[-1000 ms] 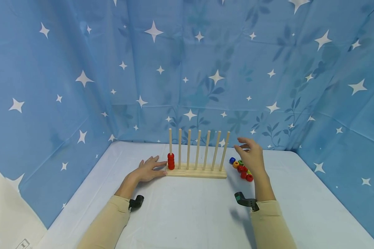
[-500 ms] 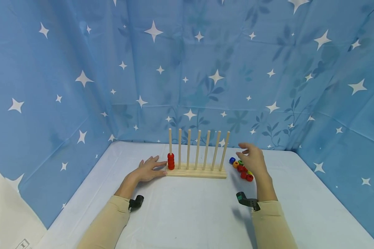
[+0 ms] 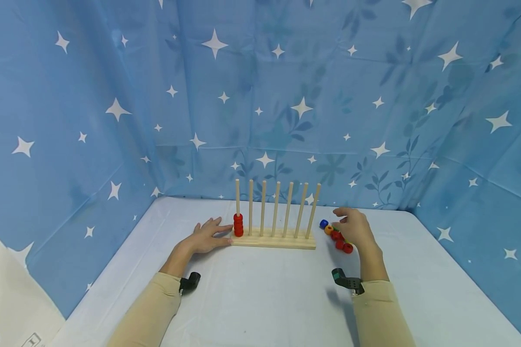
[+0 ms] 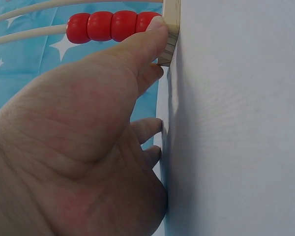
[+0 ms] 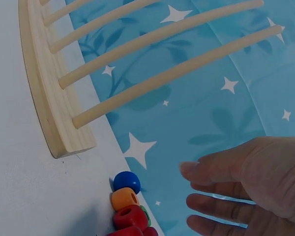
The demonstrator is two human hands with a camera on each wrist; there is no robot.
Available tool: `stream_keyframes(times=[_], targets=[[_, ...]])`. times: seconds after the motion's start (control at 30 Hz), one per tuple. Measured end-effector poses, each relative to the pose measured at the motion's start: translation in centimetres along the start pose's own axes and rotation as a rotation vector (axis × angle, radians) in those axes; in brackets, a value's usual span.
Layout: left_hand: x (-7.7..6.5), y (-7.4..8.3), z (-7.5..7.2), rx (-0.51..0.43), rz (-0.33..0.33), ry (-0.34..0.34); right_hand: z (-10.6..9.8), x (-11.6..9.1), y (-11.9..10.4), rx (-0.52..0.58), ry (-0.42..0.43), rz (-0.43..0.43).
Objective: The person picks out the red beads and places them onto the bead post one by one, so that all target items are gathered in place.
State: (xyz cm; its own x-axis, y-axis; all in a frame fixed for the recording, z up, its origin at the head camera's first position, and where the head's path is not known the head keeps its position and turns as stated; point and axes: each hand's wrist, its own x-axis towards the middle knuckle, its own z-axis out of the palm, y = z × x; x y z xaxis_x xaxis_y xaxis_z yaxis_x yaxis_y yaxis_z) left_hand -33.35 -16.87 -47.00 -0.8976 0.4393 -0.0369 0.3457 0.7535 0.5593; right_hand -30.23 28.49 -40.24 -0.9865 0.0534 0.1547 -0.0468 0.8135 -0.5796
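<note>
A wooden peg rack (image 3: pixel 278 242) with a row of upright dowels stands on the white table. Several red beads (image 3: pixel 238 225) are stacked on its leftmost dowel. My left hand (image 3: pixel 205 238) lies at the rack's left end, fingers spread. In the left wrist view its thumb (image 4: pixel 155 37) touches the base beside the lowest red bead. Right of the rack is a cluster of loose beads: blue (image 5: pixel 127 182), orange (image 5: pixel 124 199) and several red (image 3: pixel 348 248), with green partly hidden. Close over them hovers my right hand (image 3: pixel 358 233), fingers loosely bent, thumb apart, holding nothing.
The other dowels (image 5: pixel 177 73) rise bare from the base. A blue curtain with white stars (image 3: pixel 265 96) hangs behind and at both sides of the table (image 3: pixel 265 299). Each wrist wears a small black camera mount (image 3: pixel 347 281).
My right hand has lowered and shifted slightly right, from beside the last dowel to over the loose beads. The left hand, rack and beads have stayed put.
</note>
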Motion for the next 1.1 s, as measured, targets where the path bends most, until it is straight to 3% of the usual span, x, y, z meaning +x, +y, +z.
stream_keyframes(times=[0.43, 1.1], targets=[[0.1, 0.0, 0.0, -0.003, -0.002, 0.0, 0.4, 0.1, 0.6, -0.029, -0.128, 0.037], [0.2, -0.1, 0.0, -0.006, 0.003, 0.001, 1.6, 0.1, 1.6, -0.088, -0.148, 0.044]])
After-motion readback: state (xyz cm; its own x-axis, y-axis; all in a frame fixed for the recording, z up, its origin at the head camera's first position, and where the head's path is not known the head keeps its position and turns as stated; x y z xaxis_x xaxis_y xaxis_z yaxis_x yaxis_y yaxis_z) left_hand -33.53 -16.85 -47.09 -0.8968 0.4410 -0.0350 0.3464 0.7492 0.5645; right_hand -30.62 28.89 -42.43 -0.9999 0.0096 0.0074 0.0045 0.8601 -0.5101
